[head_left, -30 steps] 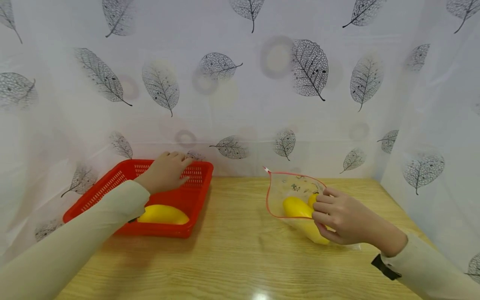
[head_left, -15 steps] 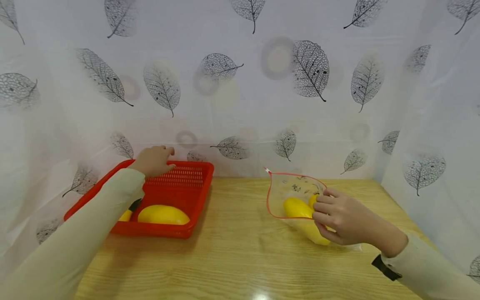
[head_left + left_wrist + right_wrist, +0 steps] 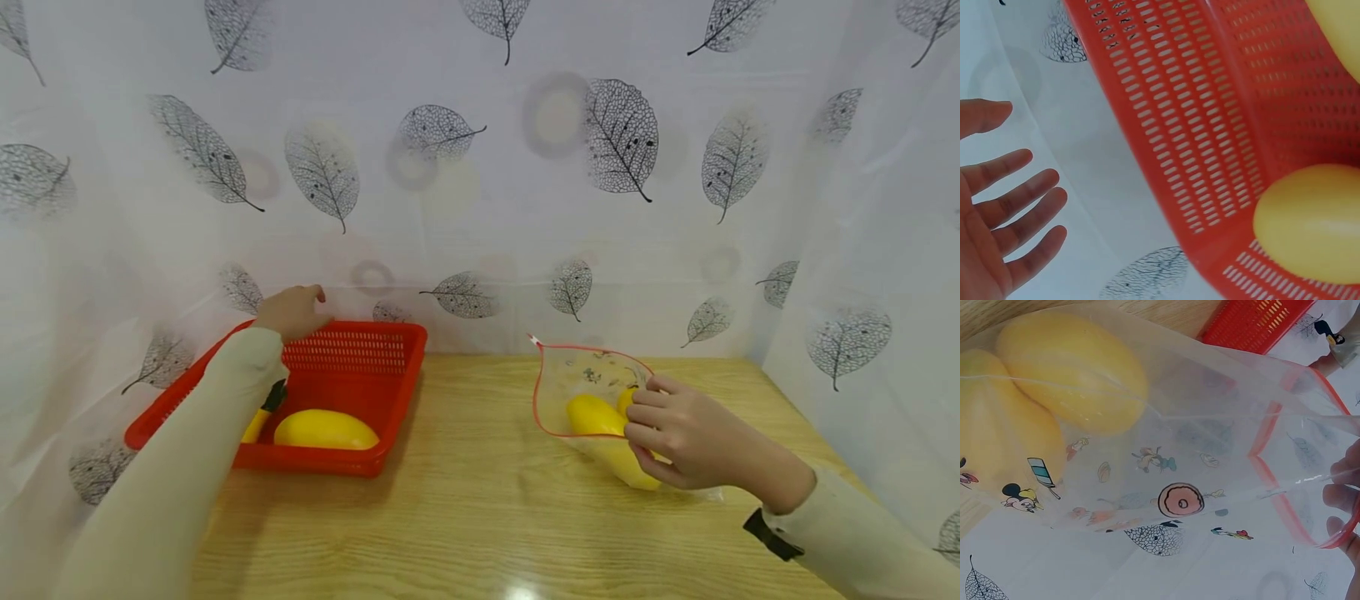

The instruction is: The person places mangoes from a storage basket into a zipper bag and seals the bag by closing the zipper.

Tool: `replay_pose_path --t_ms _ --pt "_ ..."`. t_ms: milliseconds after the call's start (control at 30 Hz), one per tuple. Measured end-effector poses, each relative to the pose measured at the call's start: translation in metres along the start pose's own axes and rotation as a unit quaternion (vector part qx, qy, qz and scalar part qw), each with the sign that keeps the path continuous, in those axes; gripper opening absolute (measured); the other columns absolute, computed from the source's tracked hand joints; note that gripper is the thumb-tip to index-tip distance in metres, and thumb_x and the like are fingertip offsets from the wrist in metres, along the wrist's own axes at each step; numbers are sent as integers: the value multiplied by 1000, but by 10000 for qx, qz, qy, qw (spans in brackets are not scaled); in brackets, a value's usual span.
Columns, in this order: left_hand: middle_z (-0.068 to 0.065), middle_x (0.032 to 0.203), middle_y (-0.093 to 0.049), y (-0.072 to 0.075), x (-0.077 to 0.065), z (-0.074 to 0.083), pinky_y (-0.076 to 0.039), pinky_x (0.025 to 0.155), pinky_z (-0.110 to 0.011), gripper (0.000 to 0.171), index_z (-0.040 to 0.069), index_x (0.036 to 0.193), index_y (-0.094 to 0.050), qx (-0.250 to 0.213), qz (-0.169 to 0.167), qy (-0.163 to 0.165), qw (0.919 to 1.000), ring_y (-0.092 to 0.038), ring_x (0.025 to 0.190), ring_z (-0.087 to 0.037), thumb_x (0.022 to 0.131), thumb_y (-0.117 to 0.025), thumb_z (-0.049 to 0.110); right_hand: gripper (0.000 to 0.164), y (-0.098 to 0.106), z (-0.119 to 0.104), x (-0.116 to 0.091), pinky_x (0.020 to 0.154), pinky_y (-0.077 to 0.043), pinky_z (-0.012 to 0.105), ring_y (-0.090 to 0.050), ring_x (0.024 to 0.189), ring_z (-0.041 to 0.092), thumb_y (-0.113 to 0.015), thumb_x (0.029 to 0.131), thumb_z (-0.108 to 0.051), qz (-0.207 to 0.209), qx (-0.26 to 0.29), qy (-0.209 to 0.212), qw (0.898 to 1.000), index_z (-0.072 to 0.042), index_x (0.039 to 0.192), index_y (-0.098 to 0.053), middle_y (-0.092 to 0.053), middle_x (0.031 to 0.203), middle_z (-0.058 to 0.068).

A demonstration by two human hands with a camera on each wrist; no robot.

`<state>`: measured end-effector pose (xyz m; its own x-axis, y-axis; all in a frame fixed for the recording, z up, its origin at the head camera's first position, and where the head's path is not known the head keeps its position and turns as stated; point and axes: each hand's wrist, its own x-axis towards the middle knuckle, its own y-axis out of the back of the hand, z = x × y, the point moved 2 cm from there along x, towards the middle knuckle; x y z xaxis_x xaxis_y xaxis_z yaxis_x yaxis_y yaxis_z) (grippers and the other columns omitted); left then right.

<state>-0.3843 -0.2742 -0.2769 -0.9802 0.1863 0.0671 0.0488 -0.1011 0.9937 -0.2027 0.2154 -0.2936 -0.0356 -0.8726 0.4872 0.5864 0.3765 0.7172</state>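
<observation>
My left hand [image 3: 291, 313] hovers over the far left side of the red plastic basket [image 3: 415, 367], fingers spread and nothing in them. In the left wrist view the fingers stand apart from the basket wall [image 3: 1175, 125]. One yellow mango [image 3: 326, 430] lies at the basket's near side; another mango [image 3: 257, 427] shows partly behind my sleeve. My right hand [image 3: 678, 433] pinches the red-edged rim of a clear zip bag [image 3: 1210, 450] printed with cartoon figures, keeping its mouth wide. Inside the bag are several yellow mangoes [image 3: 1079, 369].
The wood-grain table [image 3: 465, 517] carries both the basket and the bag. A white curtain [image 3: 495, 200] with dark leaf prints hangs close behind the basket and along both sides.
My left hand has moved left and farther back over the basket, uncovering part of the second mango. The right hand and the bag have stayed in place.
</observation>
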Motion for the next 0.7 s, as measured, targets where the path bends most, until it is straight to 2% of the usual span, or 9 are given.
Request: replay_pose_path --t_ms 233,467,567,700 --pt "-27 108 -62 -3 -4 -10 -50 68 -46 48 -5 120 -51 -480 198 327 9981 -58 77 -31 89 -49 32 32 0 0 0 64 -32 28 -37 62 11 -35 94 -22 59 9 51 10000 -16 68 -53 -47 63 -5" --pt "-31 105 -58 -10 -11 -18 -49 61 -48 48 -7 114 -51 -526 922 807 9911 -58 79 -39 89 -47 33 32 0 0 1 64 -32 28 -37 61 11 -34 94 -22 112 12 89 9999 -16 68 -53 -48 63 -5" --pt "-34 106 -53 -15 -14 -19 -47 68 -54 51 -10 113 -49 -534 1203 1001 9862 -54 87 -45 88 -46 34 32 0 0 2 63 -32 28 -37 61 11 -34 93 -23 155 9 110 9998 -16 68 -53 -48 63 -5" --pt "-38 114 -44 -21 -15 -21 -40 81 -64 59 -12 121 -40 -683 1376 1325 9792 -45 100 -51 86 -47 34 33 1 0 2 64 -31 28 -37 62 12 -33 94 -23 29 -6 95 10000 -16 69 -52 -48 63 -5"
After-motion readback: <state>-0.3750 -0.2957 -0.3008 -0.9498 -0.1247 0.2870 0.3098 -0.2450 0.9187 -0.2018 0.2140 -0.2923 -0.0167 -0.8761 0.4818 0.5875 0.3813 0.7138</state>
